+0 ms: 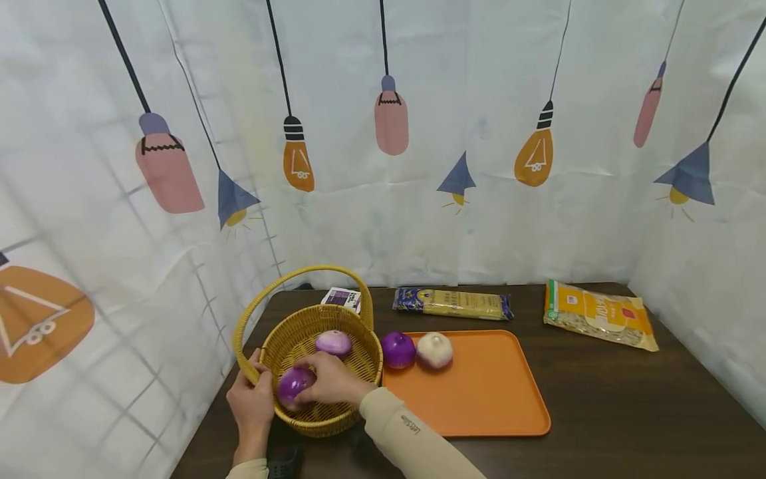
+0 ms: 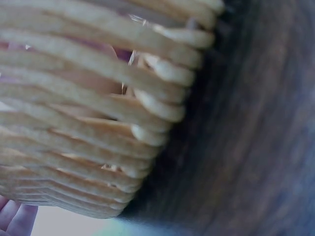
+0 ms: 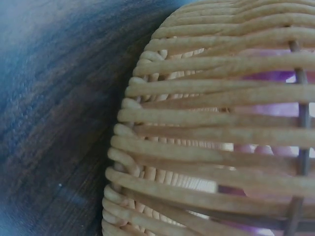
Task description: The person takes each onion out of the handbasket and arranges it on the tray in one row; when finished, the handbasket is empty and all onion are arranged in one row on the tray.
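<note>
A yellow wicker basket with a tall arched handle stands at the left of the table. My left hand grips its left side where the handle meets the rim. Inside the basket, my right hand holds a purple onion between thumb and fingers. Farther back in it lies a paler purple onion. The wicker wall fills much of the left wrist view, with fingertips at the lower left corner. In the right wrist view, purple shows through gaps in the weave.
Right of the basket is an orange tray, with a dark purple onion and a whitish onion at its back left. Behind lie a long noodle packet and a small printed box. An orange-labelled bag lies back right.
</note>
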`<state>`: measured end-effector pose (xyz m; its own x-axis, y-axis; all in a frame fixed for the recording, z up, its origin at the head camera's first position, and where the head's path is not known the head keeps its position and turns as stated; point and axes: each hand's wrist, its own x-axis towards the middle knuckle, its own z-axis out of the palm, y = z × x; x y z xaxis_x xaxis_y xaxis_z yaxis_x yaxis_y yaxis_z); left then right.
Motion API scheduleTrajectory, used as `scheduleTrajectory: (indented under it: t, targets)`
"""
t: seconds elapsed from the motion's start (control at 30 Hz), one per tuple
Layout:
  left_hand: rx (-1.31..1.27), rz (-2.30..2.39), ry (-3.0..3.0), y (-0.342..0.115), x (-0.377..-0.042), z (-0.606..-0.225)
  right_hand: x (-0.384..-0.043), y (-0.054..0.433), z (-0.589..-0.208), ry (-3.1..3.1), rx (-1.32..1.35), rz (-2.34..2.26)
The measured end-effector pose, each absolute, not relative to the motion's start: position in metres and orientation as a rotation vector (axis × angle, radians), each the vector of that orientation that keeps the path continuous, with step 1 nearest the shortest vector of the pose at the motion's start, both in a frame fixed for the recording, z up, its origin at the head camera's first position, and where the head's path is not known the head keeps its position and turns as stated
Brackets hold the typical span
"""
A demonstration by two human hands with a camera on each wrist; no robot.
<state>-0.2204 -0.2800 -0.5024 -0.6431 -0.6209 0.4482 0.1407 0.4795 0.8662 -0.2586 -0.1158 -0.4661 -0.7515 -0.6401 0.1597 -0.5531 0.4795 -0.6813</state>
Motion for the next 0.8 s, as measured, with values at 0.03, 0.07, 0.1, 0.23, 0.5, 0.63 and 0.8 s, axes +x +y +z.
scheduleTrajectory:
  t: [0.03,0.07,0.1,0.23,0.5,0.63,0.8]
  targets:
    - [0.398,-1.232,-1.942,-0.2801,-0.2208,-0.503,-0.259,-0.116,-0.4669,2.597,-1.068,-1.109]
    - [0.395,-1.23,-1.94,-0.2802,-0.2213,-0.5034,-0.2593,-0.1162,-0.4678,2.591,-1.082,-1.086]
    - [0.392,-1.229,-1.937,-0.2803,-0.2217,-0.5039,-0.2597,-0.1164,-0.4684,2.592,-1.096,-1.06]
    - [0.38,-1.236,-1.932,-0.2807,-0.2217,-0.5055,-0.2609,-0.1173,-0.4718,2.573,-1.136,-0.996]
    - [0.37,-1.221,-1.929,-0.2808,-0.222,-0.5056,-0.2595,-0.1178,-0.4737,2.551,-1.063,-0.981]
    - [0.365,-1.218,-1.926,-0.2802,-0.2217,-0.5047,-0.2582,-0.1173,-0.4727,2.508,-1.007,-1.054]
    - [0.356,-1.234,-1.932,-0.2795,-0.2206,-0.5041,-0.257,-0.1145,-0.4699,2.469,-0.983,-1.14]
